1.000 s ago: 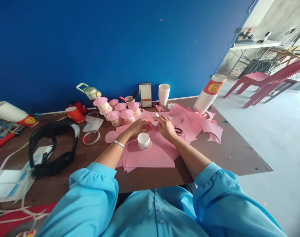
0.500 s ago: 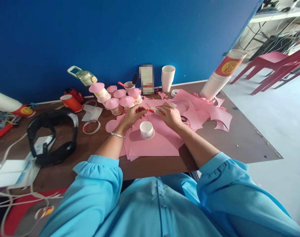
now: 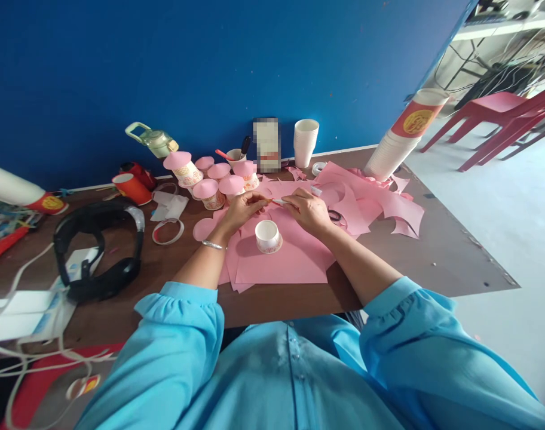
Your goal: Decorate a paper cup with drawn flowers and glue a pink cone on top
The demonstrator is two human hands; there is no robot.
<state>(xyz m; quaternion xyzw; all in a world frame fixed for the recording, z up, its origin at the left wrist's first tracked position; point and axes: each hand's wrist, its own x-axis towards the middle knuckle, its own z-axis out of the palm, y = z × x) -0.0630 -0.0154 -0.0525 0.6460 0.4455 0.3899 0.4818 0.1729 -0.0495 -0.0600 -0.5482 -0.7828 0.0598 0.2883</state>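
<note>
My right hand grips a slim white tube that looks like a glue tube; its flat far end shows behind the knuckles. My left hand is closed in a pinch at the tube's thin red tip, right against the other hand. Fingers cover much of the tip. Just below the hands, a patterned white paper cup stands upside down on stacked pink paper sheets. A loose pink paper disc lies left of my left wrist.
Several cups with pink cone tops stand at the back left. Pink offcuts and scissors lie to the right. White cup stacks rise behind. Tape rolls and a black headband device are left.
Less of the tube's red part shows between my hands, and it looks thinner. Both hands stay in nearly the same place; the view has shifted slightly.
</note>
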